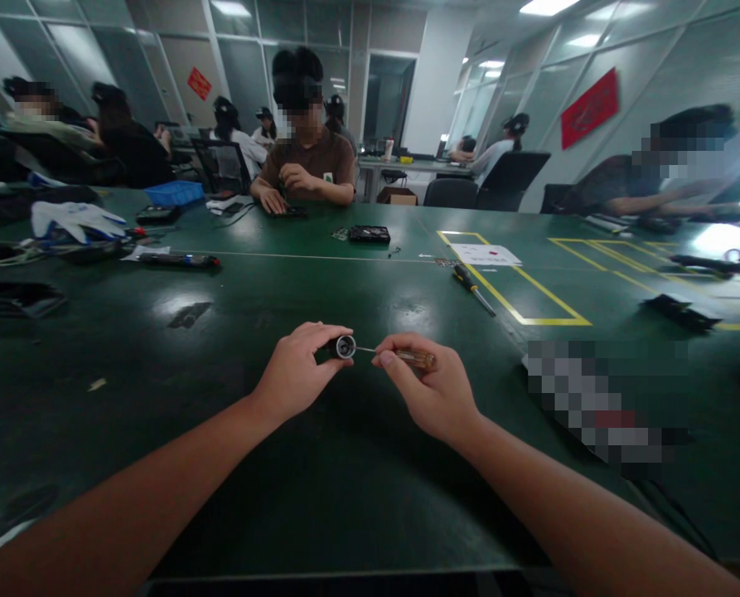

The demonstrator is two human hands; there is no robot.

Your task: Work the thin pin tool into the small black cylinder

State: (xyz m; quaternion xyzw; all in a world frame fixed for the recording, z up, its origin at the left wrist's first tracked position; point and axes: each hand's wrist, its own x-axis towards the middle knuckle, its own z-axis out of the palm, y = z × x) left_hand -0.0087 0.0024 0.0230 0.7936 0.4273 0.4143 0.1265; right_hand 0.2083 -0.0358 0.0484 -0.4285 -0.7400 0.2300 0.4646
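Note:
My left hand point(301, 369) grips a small dark cylinder point(345, 347) between thumb and fingers. Its round end faces me, with a pale metallic ring and some inner detail too small to make out. In my right hand point(435, 385) is a screwdriver point(416, 357) with a translucent amber handle. The thin shaft points left, and its tip meets the right side of the cylinder's rim; whether it goes inside I cannot tell. Both hands are held above the green table point(345, 481), close to each other.
Beyond my right hand lies a yellow-black screwdriver point(474, 288) beside yellow tape and a paper sheet point(486, 254). A blurred-out pale object point(593, 406) rests at right. Further off are a black case point(370, 235), white gloves point(74, 222), a blue tray point(174, 193) and a seated person point(311, 157).

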